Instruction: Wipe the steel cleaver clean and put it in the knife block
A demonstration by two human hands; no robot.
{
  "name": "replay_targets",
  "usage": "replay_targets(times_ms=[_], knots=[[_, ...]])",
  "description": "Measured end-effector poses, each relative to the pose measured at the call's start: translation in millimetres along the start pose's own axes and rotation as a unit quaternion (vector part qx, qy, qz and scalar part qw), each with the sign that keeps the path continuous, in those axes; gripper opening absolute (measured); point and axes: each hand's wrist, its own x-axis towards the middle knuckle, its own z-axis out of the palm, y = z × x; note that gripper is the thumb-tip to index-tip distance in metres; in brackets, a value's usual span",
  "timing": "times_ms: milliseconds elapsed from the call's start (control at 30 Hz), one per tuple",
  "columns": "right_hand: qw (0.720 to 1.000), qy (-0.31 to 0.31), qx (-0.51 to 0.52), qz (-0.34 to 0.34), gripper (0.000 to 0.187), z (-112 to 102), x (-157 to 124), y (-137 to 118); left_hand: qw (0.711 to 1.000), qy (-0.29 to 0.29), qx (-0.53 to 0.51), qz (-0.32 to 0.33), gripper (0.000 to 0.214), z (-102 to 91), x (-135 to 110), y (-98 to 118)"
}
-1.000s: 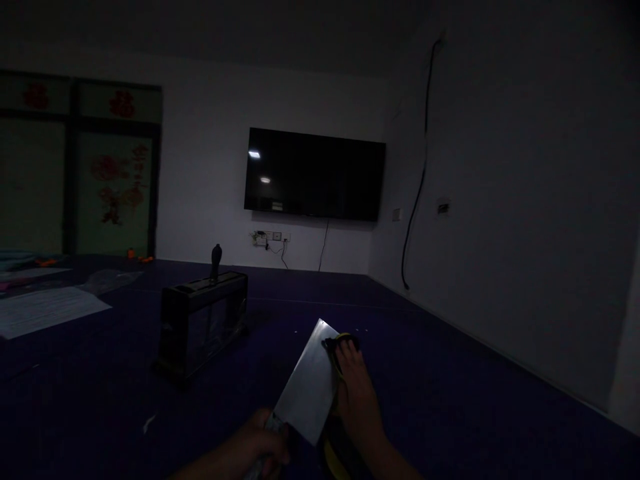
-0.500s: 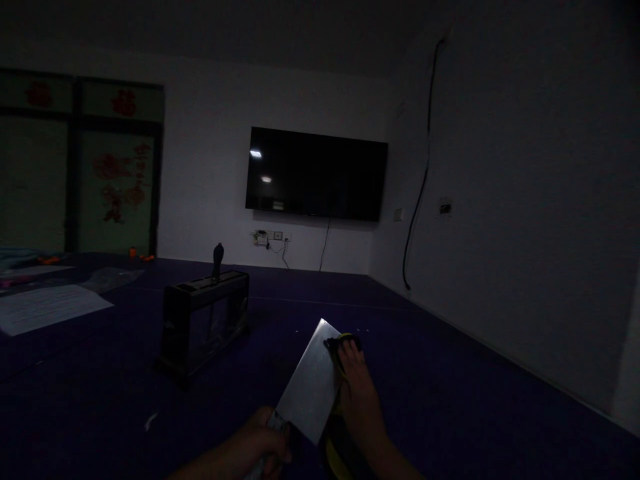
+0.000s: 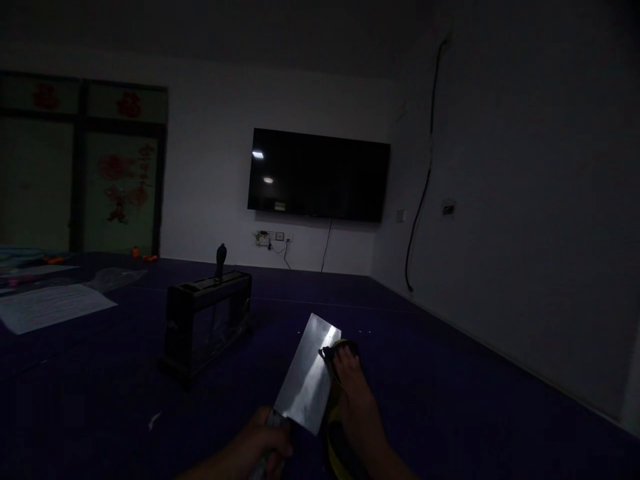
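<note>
My left hand [image 3: 265,443] is closed around the handle of a cleaver [image 3: 306,377], whose broad shiny blade points up and away from me. A bright streak of light lies along the blade. My right hand [image 3: 356,400] presses a dark cloth with yellow parts [image 3: 336,440] against the blade's right side, its fingers bent over the cloth near the upper end. Part of the cloth hangs below that hand, in deep shadow. To the left stands a black knife block [image 3: 207,320] with dark see-through sides, and one black knife handle [image 3: 221,260] sticks up from its top.
The dark purple surface [image 3: 425,400] stretches to the walls. Printed paper [image 3: 55,307] and a clear plastic bag [image 3: 115,279] lie at the left, with small orange items [image 3: 149,258] behind. A white scrap [image 3: 155,420] lies in front. A television [image 3: 320,175] hangs on the far wall.
The cleaver's blade has turned a little, so light now runs down its middle. My right hand with the cloth has shifted slightly left and down. My left grip looks unchanged.
</note>
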Motion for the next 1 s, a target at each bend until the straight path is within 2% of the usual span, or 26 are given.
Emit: replay_targets(times_ms=[133, 267, 433, 567, 733, 867, 1000], knots=[[0.996, 0.004, -0.001, -0.09, 0.067, -3, 5, -1, 1.0, 0.022, -0.006, -0.009, 0.02, -2.5, 5, -4], [0.99, -0.004, 0.012, -0.142, 0.055, -14, 9, -15, 0.999, 0.039, 0.022, -0.01, 0.019, -3.5, 7, -2], [0.968, -0.061, 0.046, -0.237, 0.04, -31, 17, -35, 0.999, 0.025, 0.026, -0.013, 0.016, -3.9, 6, 0], [0.943, -0.114, 0.074, -0.305, 0.038, -39, 24, -43, 0.998, 0.051, 0.03, -0.003, 0.015, -4.1, 10, -6], [0.945, -0.096, 0.097, -0.297, 0.032, -42, 25, -48, 0.996, 0.085, 0.031, -0.016, 0.02, -0.5, 9, -5], [0.946, -0.097, 0.105, -0.292, 0.035, -41, 25, -48, 0.998, 0.054, 0.036, -0.024, 0.015, 0.3, 7, 2], [0.959, -0.102, 0.093, -0.249, 0.038, -37, 22, -44, 0.998, 0.012, 0.065, -0.023, 0.015, -2.9, 9, 3]])
